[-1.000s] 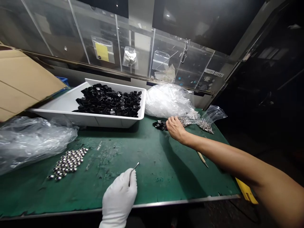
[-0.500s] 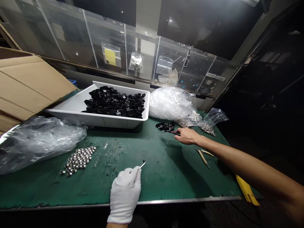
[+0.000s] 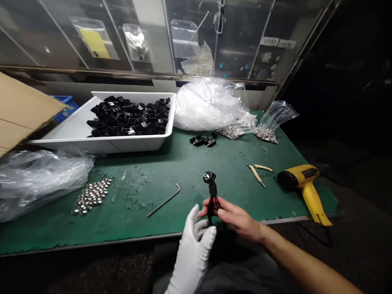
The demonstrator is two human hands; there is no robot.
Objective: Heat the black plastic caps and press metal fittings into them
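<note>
My bare right hand (image 3: 237,216) grips black pliers (image 3: 212,198) with red on the handles, held upright near the table's front edge. A small black part (image 3: 209,177) with a silvery round piece on it sits at the jaws. My left hand (image 3: 196,241), in a white glove, is beside the pliers' handles with fingers apart and curved, holding nothing. On the green table (image 3: 131,220) a bent metal hex key (image 3: 163,201) lies to the left of the hands. Rows of silvery round pieces (image 3: 92,196) lie further left.
A white tray (image 3: 131,143) holds black parts; a small pile (image 3: 203,140) lies beside it. Clear bags (image 3: 211,104) stand at the back, another bag (image 3: 43,177) at left near a cardboard box (image 3: 24,106). Cutters (image 3: 256,174) and a yellow heat gun (image 3: 312,196) are at right.
My right hand has come back from the black pile toward the front edge, now with a black part at the pliers. My left hand has let go of the hex key and moved right. The view has shifted.
</note>
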